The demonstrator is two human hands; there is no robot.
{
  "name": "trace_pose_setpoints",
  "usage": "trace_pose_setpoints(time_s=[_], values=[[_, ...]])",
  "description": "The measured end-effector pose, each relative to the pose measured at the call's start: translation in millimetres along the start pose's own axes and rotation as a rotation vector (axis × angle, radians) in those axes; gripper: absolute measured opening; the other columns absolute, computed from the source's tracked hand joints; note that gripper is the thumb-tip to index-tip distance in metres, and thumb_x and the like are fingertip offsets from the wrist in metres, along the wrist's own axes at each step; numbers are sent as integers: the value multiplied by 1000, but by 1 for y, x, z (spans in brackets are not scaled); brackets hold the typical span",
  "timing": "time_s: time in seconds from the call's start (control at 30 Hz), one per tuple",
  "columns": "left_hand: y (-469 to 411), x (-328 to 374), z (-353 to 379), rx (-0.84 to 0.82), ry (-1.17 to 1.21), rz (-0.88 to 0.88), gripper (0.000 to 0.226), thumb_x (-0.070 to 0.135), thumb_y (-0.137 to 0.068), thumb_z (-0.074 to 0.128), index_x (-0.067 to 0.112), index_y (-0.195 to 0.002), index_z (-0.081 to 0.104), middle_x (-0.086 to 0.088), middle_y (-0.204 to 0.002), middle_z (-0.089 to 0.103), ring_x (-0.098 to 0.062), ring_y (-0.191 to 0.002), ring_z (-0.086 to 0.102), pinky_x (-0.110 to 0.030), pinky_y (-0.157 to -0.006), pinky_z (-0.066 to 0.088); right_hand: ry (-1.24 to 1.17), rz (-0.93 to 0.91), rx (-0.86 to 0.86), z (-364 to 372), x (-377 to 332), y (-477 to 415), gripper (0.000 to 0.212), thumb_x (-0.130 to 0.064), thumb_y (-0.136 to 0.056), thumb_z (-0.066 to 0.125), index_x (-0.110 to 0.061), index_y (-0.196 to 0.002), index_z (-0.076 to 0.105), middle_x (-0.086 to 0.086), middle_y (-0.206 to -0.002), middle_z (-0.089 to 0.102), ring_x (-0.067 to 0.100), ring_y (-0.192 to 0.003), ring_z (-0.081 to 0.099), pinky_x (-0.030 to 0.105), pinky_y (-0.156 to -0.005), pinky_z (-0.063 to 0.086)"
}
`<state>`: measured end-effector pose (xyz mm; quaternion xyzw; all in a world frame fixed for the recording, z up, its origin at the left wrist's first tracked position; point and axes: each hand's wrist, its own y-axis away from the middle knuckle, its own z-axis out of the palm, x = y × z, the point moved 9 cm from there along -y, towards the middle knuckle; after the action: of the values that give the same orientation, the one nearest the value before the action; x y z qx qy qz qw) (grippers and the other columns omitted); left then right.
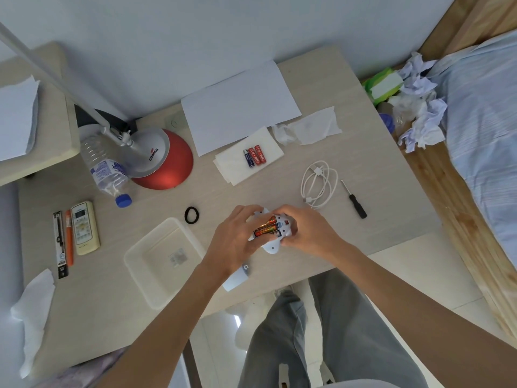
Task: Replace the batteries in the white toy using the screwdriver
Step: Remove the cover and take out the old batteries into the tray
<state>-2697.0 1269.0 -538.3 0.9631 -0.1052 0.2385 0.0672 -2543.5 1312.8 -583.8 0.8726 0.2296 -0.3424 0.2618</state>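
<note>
Near the table's (386, 219) front edge, left hand (237, 239) and right hand (310, 233) both grasp the white toy (275, 245) between them, open compartment up with two batteries (264, 228) seated; the screwdriver (354, 200) lies apart to the right, three loose batteries (254, 156) farther back on a tissue (237, 170).

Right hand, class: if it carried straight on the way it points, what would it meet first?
The right hand grips the white toy, so it would push into that first, then probably the left hand just beyond, though depth is unclear from above.
</note>
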Motion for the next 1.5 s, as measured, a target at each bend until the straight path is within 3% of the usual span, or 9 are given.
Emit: trace_pose_setpoints(time_s=[0.13, 0.27, 0.4, 0.57, 0.77, 0.97, 1.1, 1.17, 1.5], values=[[-3, 2, 3, 95, 13, -16, 32, 37, -102, 71, 26, -132, 73, 2, -138, 63, -21, -126, 56, -38, -79, 61, 6, 8, 10, -2, -1, 0, 66, -32, -79, 91, -27, -138, 59, -8, -119, 74, -4, -81, 58, 15, -80, 51], [-6, 6, 3, 182, -11, -12, 20, 24, -101, 73, 20, -120, 79, -2, -128, 68, -23, -118, 60, -38, -73, 61, 8, 18, 9, -1, -1, 0, 68, -33, -78, 91, -28, -137, 58, -7, -121, 74, 7, -98, 68, 28, -89, 60], [-7, 11, 4, 220, -69, 18, 20, 18, -98, 75, 15, -117, 79, -4, -122, 71, -26, -112, 63, -37, -71, 60, 8, 16, 27, -2, 0, 0, 66, -33, -79, 91, -27, -137, 59, -5, -119, 75, 9, -98, 68, 26, -87, 58], [-1, 24, 5, 278, -145, 99, 32, 17, -97, 58, 8, -120, 78, -8, -119, 74, -28, -108, 67, -35, -77, 61, -9, 10, 14, 0, 1, 1, 64, -34, -80, 90, -27, -135, 59, -7, -118, 75, 7, -93, 67, 27, -83, 58], [2, 33, 1, 349, -77, 103, 33, 22, -99, 60, 1, -118, 78, -12, -117, 79, -30, -112, 73, -42, -93, 63, -15, 16, 18, 1, 2, 0, 59, -30, -79, 88, -28, -132, 61, -11, -109, 74, -4, -74, 59, 18, -73, 48], [13, 37, -28, 461, 109, -32, 59, 42, -116, 38, -1, -112, 78, -13, -105, 80, -29, -94, 78, -43, -86, 65, -14, 17, 24, -1, 1, 1, 63, -32, -77, 89, -32, -133, 60, -14, -110, 73, -5, -78, 62, 25, -79, 58], [39, 16, -51, 516, 224, -175, 16, 10, -105, 67, 2, -114, 79, -8, -109, 80, -22, -98, 76, -32, -90, 62, -2, 23, 5, 1, 3, 1, 64, -36, -78, 91, -32, -134, 59, -13, -112, 72, 2, -83, 66, 35, -82, 63], [57, 3, -60, 524, 222, -233, 16, 1, -97, 77, 4, -113, 80, -5, -108, 81, -18, -99, 75, -26, -93, 60, -4, 18, 0, 1, 3, 1, 64, -36, -78, 91, -34, -133, 58, -15, -112, 71, 3, -87, 67, 37, -82, 63], [137, -65, -97, 530, 156, -464, 11, 9, -104, 70, 8, -111, 78, 3, -96, 76, -10, -86, 70, -17, -84, 55, 11, 1, -21, 5, 1, -4, 66, -38, -77, 93, -35, -133, 59, -14, -115, 74, 6, -92, 71, 39, -82, 65]])
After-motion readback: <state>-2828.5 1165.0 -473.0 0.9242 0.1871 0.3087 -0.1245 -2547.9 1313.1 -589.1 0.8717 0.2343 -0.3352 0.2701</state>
